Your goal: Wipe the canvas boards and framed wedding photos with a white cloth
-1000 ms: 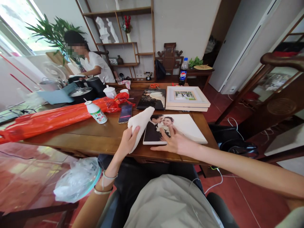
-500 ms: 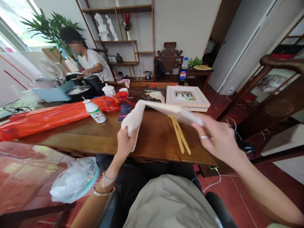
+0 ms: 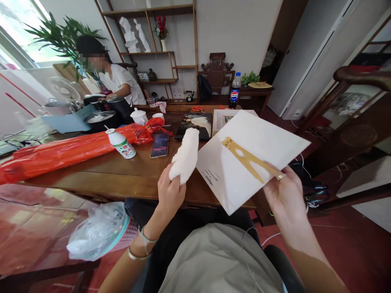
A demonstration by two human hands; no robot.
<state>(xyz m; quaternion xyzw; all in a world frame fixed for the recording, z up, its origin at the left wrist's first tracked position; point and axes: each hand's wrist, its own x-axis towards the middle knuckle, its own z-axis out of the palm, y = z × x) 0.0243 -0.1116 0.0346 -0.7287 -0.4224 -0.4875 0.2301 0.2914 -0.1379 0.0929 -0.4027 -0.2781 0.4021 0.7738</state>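
My left hand (image 3: 171, 188) is closed around a bunched white cloth (image 3: 187, 156), which sticks up from the fist just left of the panel. In my right hand (image 3: 284, 185) is a flat white panel (image 3: 265, 132), gripped at its right edge and tilted over the table. Its facing side bears a yellow two-legged easel stand (image 3: 241, 158) and a small printed label with a barcode. The stand's upper end looks fixed to the panel. My right fingers touch the lower end of the stand. The panel's other side is hidden.
On the wooden table (image 3: 128, 175) are a phone (image 3: 159, 145), a white bottle (image 3: 120, 143), a long red plastic-wrapped bundle (image 3: 70, 150), a dark picture (image 3: 183, 124), a white picture frame (image 3: 218, 118) and a cola bottle (image 3: 235, 91). A person (image 3: 122, 81) works at the left.
My right hand has turned the panel from nearly edge-on to face me, showing the stand against it. My left hand has shifted right and up with the cloth, now apart from the panel.
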